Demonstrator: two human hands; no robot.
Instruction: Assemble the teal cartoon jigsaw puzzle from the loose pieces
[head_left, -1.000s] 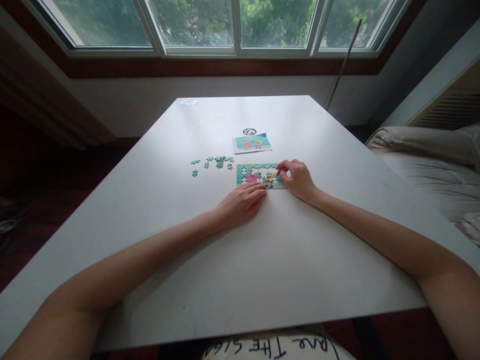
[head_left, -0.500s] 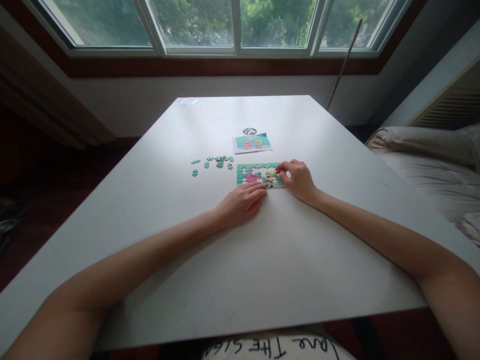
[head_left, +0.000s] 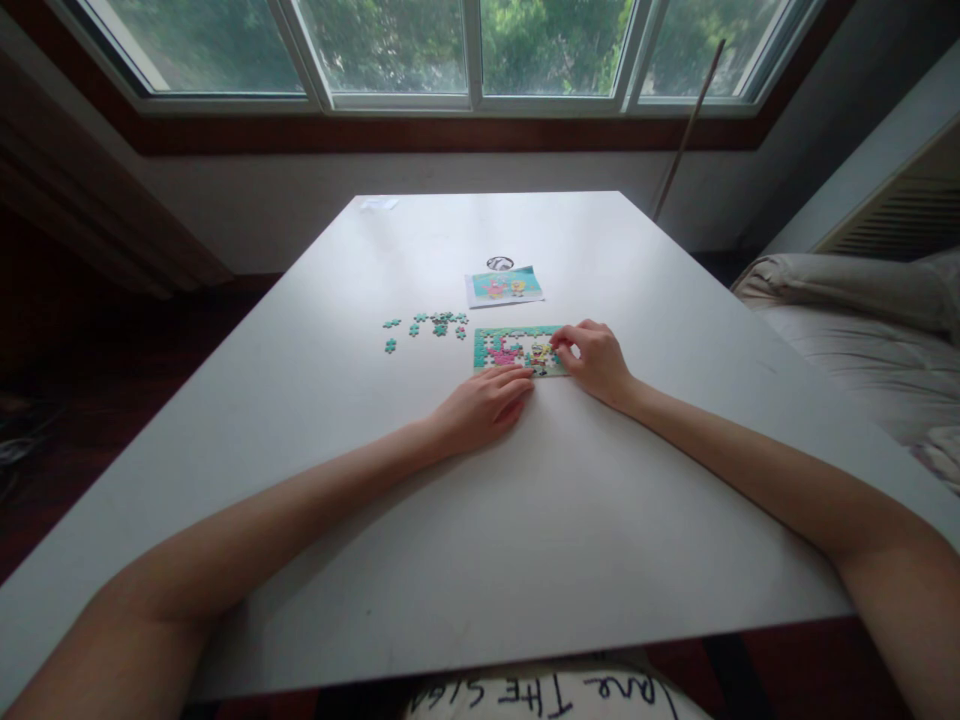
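A small, partly assembled jigsaw puzzle (head_left: 504,348) in teal, pink and yellow lies on the white table (head_left: 480,500). My left hand (head_left: 484,405) rests flat with its fingers stretched out, fingertips touching the puzzle's near edge. My right hand (head_left: 596,362) sits at the puzzle's right end, fingers curled and pinched over a spot on it; whatever is between the fingertips is too small to name. Several loose teal puzzle pieces (head_left: 431,325) lie scattered to the left of the puzzle.
A reference picture card (head_left: 504,286) lies just beyond the puzzle, with a small round dark object (head_left: 499,263) behind it. A scrap of white paper (head_left: 377,204) lies near the far table edge. Bedding (head_left: 855,320) is at the right. A thin stick (head_left: 686,125) leans by the window.
My right hand's pinched fingertips lowered slightly onto the puzzle's right part. The left hand has not moved.
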